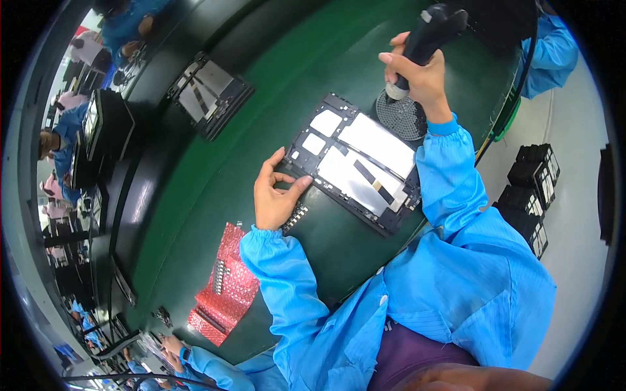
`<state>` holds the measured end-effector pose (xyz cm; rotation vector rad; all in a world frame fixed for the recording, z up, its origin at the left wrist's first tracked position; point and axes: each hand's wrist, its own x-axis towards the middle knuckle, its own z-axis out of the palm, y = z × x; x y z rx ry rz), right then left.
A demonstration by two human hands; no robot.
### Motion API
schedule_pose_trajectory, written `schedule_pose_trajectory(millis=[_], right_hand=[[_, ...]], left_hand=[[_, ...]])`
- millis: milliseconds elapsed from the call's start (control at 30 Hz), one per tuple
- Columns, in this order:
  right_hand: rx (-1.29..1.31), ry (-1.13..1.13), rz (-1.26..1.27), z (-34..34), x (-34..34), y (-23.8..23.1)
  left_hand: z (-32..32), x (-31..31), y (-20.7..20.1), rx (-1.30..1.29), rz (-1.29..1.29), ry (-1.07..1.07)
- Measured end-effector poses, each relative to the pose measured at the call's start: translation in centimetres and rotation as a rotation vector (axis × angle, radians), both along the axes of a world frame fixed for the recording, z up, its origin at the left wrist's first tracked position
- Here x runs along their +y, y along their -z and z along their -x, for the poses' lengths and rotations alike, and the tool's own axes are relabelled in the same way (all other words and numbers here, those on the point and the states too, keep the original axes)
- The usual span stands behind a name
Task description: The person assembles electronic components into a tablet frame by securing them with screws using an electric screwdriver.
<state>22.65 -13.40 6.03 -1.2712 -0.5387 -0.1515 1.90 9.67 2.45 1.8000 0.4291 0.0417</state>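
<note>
A flat black tablet housing (340, 144) with white panels inside lies at a slant on the green bench. My left hand (277, 194) grips its left edge, with the thumb and fingers at the rim. Up and to the right, my right hand (420, 72) is wrapped around a black electric screwdriver (427, 40). The tool's pale nose points down at a round grey screw tray (399, 117) full of small holes, beside the housing's far right corner. Its tip is too small to make out, so I cannot tell whether it touches the tray.
Red bubble wrap (226, 287) with a strip of small parts lies left of my left forearm. A second housing (210, 94) sits on the dark line at the far left. Stacked black units (535, 173) stand at the right. Co-workers in blue, one hand (173, 348) visible, are nearby.
</note>
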Motion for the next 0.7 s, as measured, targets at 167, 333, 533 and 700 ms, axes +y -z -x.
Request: schedule_pose_trajectory(millis=[167, 333, 533, 700], right_hand=[[0.001, -0.082, 0.024, 0.1, 0.7, 0.5], [0.047, -0.098, 0.033, 0.4, 1.3, 0.7], [0.07, -0.145, 0.06, 0.5, 1.3, 0.8], [0.106, -0.136, 0.101, 0.6, 1.2, 0.5]], left_hand=[[-1.1, -1.5, 1.5, -0.081, -0.199, -0.198], [-1.2, -1.0, 1.9, -0.071, -0.079, -0.171], [-1.3, -1.0, 1.7, -0.087, -0.023, -0.151], [-1.6, -1.2, 1.5, -0.085, 0.033, -0.163]])
